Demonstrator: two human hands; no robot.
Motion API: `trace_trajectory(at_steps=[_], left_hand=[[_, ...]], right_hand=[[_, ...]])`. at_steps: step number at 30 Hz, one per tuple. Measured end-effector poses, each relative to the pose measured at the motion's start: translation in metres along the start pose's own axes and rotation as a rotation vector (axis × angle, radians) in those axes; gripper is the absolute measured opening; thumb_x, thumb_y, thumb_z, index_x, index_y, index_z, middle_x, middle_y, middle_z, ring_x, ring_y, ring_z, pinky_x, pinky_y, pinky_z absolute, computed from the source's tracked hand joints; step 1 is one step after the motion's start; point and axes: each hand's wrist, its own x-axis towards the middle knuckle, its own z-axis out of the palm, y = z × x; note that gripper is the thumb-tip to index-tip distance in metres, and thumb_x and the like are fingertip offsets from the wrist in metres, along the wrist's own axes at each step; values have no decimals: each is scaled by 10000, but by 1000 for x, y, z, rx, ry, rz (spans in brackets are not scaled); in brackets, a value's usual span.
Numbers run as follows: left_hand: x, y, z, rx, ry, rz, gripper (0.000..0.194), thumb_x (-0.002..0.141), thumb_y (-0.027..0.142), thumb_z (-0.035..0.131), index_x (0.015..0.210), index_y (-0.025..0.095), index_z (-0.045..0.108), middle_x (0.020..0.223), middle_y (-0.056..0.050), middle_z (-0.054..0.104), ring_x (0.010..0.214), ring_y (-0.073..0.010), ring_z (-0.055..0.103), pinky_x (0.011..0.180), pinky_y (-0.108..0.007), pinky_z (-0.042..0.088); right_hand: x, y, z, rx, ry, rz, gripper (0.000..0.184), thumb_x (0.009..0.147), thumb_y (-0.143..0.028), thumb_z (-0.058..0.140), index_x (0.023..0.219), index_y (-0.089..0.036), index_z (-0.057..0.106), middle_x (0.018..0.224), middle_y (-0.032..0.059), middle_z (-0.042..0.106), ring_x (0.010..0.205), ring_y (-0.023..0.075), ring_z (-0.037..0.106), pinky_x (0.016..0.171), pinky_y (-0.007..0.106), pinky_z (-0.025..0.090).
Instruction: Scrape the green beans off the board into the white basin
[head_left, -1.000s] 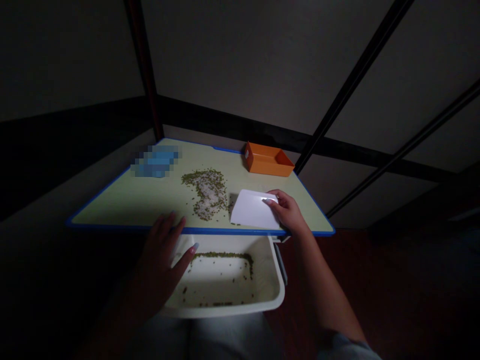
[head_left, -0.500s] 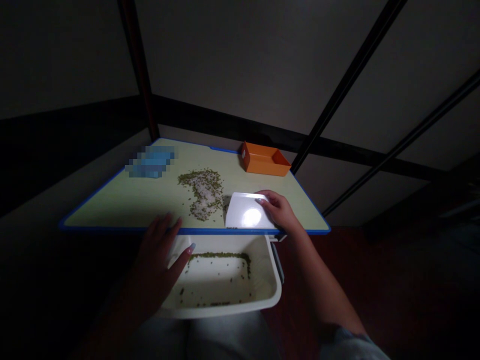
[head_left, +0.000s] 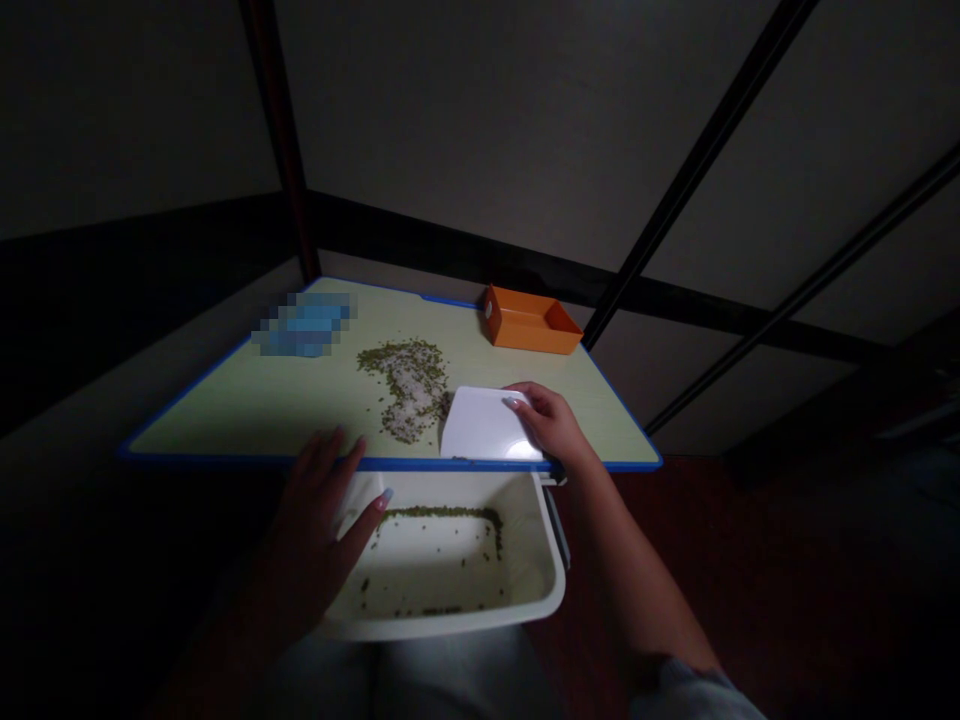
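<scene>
My right hand (head_left: 551, 425) grips a white flat scraper (head_left: 480, 425) by its right end, near the table's front edge. Just left of the scraper lies a spread of small green beans mixed with whitish grains (head_left: 409, 385). With fingers apart, my left hand (head_left: 326, 500) rests at the front edge of the table, its thumb over a white plastic tub (head_left: 551, 600). Along the tub's far inner side runs a line of green beans (head_left: 442, 512), with a few more scattered on its floor.
The pale table (head_left: 247, 410) has a blue rim. An orange open box (head_left: 532, 335) stands at its back right, and a blurred-out blue item (head_left: 304, 325) lies at the back left. Dark-framed wall panels (head_left: 465, 120) rise behind.
The scraper in my right hand has slid left along the front edge, closer to the bean pile. My left hand stays in about the same place.
</scene>
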Motion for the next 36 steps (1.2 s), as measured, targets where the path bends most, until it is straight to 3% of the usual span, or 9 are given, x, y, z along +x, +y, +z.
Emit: trace_trajectory(at_steps=[14,19,23,27,29,31,33,36], left_hand=[[0,0,1,-11,-5,-28,588,878,529,461,1388,242,516,1554,-123,457,1489,-338,331,1191,-604,320],[1,-3,2,4,-5,-14,610,880,526,455,1403,216,500,1560,-146,441,1488,-346,328,1188,-608,321],[-2,-8,2,42,-18,-2,575,907,479,442,1433,246,456,1587,-115,408,1499,-323,308,1194,-595,316],[-5,-13,2,54,-16,15,586,906,459,471,1461,281,411,1605,-94,383,1507,-309,293,1191,-586,333],[-6,-14,3,48,-8,26,595,905,446,478,1476,306,384,1614,-79,367,1516,-302,275,1192,-580,337],[-6,-15,4,46,4,44,593,910,428,476,1484,336,362,1618,-62,358,1520,-289,268,1196,-573,338],[-5,-16,4,49,0,62,602,915,415,471,1498,357,330,1624,-57,343,1523,-284,261,1196,-580,337],[-3,-22,3,55,-26,89,632,918,414,465,1520,374,278,1636,-59,316,1526,-296,254,1193,-603,331]], right_hand=[[-5,-8,0,36,14,-12,330,794,-499,687,950,-208,698,945,58,725,854,191,641,768,315,505],[-10,-18,-1,111,297,42,358,727,-532,718,838,-226,570,695,-16,590,628,149,519,536,252,411],[-23,-26,-3,122,419,68,431,747,-594,684,689,-235,451,581,-47,468,516,115,401,454,234,330],[-56,-45,1,-163,493,-86,353,869,-472,612,654,-243,451,549,-38,469,507,130,439,455,246,350],[-76,-56,6,-359,429,-228,211,893,-349,603,718,-250,538,591,-15,592,537,154,552,490,262,428],[-92,-66,15,-470,338,-441,61,896,-238,590,842,-261,609,755,24,730,700,189,692,677,304,554],[-103,-70,24,-515,239,-603,126,902,-166,561,945,-267,621,870,36,775,783,185,738,860,351,580],[-108,-70,33,-629,178,-702,186,903,-142,524,1001,-261,628,930,59,791,823,180,755,902,372,586]])
